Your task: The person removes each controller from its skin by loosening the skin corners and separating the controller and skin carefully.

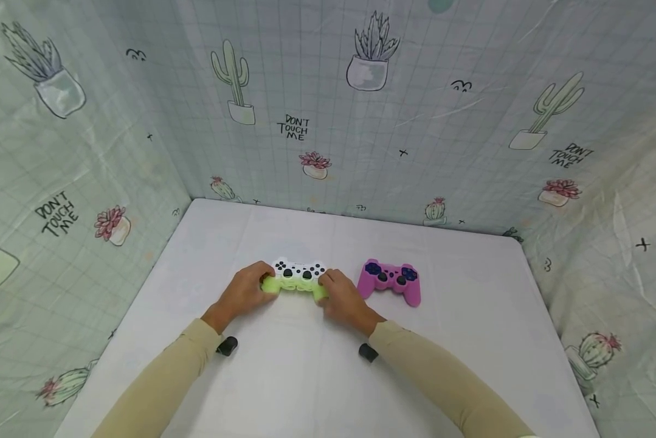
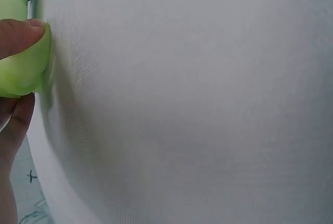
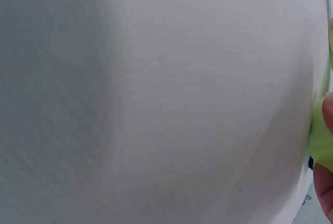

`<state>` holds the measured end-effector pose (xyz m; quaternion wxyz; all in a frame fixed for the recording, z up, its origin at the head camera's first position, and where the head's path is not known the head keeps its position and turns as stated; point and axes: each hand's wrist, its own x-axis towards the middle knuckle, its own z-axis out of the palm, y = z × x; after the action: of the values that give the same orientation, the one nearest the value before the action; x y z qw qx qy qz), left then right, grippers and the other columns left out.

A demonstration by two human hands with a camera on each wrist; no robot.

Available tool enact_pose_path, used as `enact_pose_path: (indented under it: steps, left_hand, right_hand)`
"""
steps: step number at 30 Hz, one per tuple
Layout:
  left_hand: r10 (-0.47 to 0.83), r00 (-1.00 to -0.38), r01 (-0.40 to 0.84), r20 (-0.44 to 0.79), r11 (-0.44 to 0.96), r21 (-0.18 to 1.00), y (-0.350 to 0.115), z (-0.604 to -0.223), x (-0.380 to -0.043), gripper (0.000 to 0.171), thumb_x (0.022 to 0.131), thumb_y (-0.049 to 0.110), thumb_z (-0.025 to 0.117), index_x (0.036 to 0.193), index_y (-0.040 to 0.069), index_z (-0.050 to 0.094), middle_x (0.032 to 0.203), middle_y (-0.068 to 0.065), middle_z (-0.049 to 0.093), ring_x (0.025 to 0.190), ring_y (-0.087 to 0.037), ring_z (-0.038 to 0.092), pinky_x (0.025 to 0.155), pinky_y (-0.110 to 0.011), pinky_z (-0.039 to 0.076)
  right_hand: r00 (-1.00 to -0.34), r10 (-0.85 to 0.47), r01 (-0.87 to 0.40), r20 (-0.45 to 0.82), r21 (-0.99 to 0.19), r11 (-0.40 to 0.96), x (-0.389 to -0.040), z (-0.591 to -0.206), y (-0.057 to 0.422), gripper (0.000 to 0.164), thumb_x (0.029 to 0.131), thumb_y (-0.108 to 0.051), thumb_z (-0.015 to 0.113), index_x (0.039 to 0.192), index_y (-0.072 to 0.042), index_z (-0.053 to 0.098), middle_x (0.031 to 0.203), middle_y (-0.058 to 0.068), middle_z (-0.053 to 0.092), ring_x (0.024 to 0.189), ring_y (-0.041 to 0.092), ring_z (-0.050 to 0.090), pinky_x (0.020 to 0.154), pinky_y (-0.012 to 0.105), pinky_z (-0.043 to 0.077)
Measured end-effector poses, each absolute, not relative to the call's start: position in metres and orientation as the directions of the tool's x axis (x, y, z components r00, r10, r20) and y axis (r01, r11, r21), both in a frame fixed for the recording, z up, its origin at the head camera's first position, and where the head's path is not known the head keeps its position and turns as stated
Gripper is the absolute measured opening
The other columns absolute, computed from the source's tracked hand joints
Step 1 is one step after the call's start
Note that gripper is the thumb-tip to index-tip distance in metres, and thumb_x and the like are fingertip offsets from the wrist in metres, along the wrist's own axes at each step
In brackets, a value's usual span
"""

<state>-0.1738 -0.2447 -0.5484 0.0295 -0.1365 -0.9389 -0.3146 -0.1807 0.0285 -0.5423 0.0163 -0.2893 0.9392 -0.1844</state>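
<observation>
A white game controller [image 1: 300,266] lies on the table with its two sticks and buttons facing up. Over its lower part and both handles sits a soft light-green cover [image 1: 296,284], with a wrinkled edge near the sticks. My left hand [image 1: 245,289] grips the left handle through the green cover. In the left wrist view, thumb and fingers pinch the green handle end [image 2: 23,73]. The right handle is held by my right hand [image 1: 343,296]. Only part of that grip on the green end [image 3: 320,138] shows in the right wrist view.
To the right of my right hand lies a pink controller [image 1: 391,271] with dark blue button areas. A white cloth covers the table [image 1: 481,304]. Cactus-print curtains [image 1: 328,97] hang behind and at both sides. Black devices [image 1: 227,346] sit by my wrists.
</observation>
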Motion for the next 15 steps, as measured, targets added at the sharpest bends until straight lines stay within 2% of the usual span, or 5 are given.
enact_pose_path:
  steps: [9,15]
  left_hand:
    - [0.224,-0.966,0.259,0.132,0.784,0.564,-0.2436,-0.5449,-0.1731,0.037,0.08,0.01,0.087,0.11,0.006,0.066,0.102,-0.005,0.068,0.09,-0.02,0.06,0.082,-0.037,0.055]
    - [0.239,-0.964,0.26,0.112,0.787,0.56,-0.2418,-0.5448,-0.1727,0.036,0.082,0.009,0.086,0.112,0.006,0.066,0.106,-0.004,0.066,0.094,-0.018,0.058,0.086,-0.037,0.054]
  right_hand:
    - [-0.822,-0.565,-0.552,0.071,-0.341,0.761,-0.1775,-0.5395,0.0281,0.038,0.092,-0.02,0.08,0.124,-0.006,0.066,0.121,0.005,0.065,0.111,0.019,0.059,0.102,0.032,0.055]
    - [-0.811,-0.582,-0.566,0.06,-0.333,0.754,-0.1753,-0.5417,0.0295,0.049,0.091,-0.026,0.081,0.131,-0.008,0.059,0.124,0.005,0.057,0.112,0.018,0.052,0.097,0.031,0.053]
